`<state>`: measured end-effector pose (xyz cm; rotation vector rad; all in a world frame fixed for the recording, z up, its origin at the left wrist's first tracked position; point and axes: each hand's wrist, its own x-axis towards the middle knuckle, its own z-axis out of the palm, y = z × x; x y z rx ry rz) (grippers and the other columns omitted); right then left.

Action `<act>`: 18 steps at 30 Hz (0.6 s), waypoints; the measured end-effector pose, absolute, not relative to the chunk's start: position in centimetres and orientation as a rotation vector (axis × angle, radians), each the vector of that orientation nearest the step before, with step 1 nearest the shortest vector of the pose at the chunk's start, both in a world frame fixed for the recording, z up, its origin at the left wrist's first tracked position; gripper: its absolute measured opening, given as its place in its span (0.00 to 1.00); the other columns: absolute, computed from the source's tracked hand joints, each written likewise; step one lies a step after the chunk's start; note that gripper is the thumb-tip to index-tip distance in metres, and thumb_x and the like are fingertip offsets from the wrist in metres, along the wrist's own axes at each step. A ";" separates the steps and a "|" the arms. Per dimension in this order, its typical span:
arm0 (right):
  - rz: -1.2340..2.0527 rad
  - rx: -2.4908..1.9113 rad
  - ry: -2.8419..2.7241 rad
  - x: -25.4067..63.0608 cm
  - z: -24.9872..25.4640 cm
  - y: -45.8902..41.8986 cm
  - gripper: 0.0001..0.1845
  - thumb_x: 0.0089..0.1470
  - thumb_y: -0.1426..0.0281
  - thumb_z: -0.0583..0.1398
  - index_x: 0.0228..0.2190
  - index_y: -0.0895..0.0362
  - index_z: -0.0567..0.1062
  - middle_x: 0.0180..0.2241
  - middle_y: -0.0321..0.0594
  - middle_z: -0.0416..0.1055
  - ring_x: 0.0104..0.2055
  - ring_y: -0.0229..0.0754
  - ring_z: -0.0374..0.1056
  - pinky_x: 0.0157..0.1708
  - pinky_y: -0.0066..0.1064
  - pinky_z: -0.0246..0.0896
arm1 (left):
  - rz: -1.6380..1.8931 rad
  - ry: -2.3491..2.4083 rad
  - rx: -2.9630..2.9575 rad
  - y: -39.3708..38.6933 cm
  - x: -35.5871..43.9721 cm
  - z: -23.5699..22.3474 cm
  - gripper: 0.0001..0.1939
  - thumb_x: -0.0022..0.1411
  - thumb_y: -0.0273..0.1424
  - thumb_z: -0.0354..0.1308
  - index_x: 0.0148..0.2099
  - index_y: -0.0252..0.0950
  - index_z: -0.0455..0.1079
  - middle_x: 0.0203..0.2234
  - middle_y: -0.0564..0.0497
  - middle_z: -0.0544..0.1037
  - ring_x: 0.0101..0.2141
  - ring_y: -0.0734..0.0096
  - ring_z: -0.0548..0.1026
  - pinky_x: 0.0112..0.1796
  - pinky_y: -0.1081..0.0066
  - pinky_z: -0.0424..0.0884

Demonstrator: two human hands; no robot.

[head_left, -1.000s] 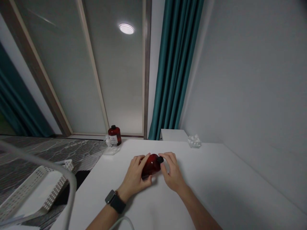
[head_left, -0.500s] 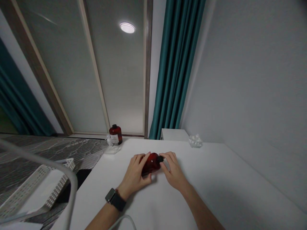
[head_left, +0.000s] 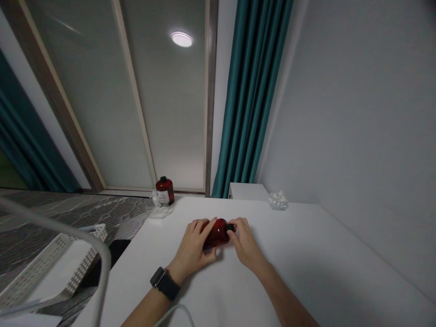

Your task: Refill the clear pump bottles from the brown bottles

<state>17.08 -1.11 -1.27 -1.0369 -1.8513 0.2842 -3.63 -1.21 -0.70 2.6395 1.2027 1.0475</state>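
A dark red bottle [head_left: 218,234] with a black cap [head_left: 230,227] lies on its side on the white table [head_left: 306,272]. My left hand [head_left: 193,247] is wrapped round the bottle's body, and a dark watch sits on that wrist. My right hand [head_left: 244,243] pinches the black cap with its fingertips. A second dark red bottle [head_left: 165,190] with a black cap and a white label stands upright at the table's far left corner.
A clear crumpled wrapper [head_left: 278,200] lies at the table's far edge near the teal curtain [head_left: 250,91]. Some clear plastic [head_left: 157,210] lies by the upright bottle. A white perforated basket [head_left: 51,268] sits low on the left, beside a white tube [head_left: 68,231].
The view has shifted slightly. My right hand's fingers have closed tighter around the black cap, and the bottle has stayed in my left hand.
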 end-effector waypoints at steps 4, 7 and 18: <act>0.337 -1.042 -1.843 17.0 -1.1 -1.3 0.08 0.63 0.71 0.53 0.43 0.54 0.69 0.40 0.43 0.71 0.44 0.47 0.66 0.45 0.41 0.65 | 1.035 1.190 2.642 -1.1 -3.9 -0.7 0.45 0.51 0.25 0.60 0.70 0.43 0.49 0.53 0.42 0.68 0.50 0.49 0.65 0.51 0.53 0.64; 0.403 -1.015 -1.897 17.1 -0.4 -1.8 0.12 0.63 0.72 0.53 0.47 0.53 0.69 0.42 0.43 0.71 0.46 0.47 0.67 0.48 0.41 0.65 | 1.025 1.166 2.630 -0.9 -4.4 -0.4 0.45 0.51 0.25 0.60 0.69 0.44 0.49 0.53 0.42 0.67 0.51 0.50 0.65 0.51 0.53 0.64; 0.510 -1.076 -1.792 17.1 -1.5 -1.1 0.07 0.61 0.71 0.54 0.41 0.54 0.69 0.36 0.40 0.74 0.37 0.44 0.71 0.38 0.35 0.67 | 0.993 1.267 2.707 -1.3 -3.7 -0.7 0.44 0.49 0.25 0.60 0.68 0.40 0.52 0.51 0.41 0.68 0.49 0.49 0.64 0.50 0.52 0.65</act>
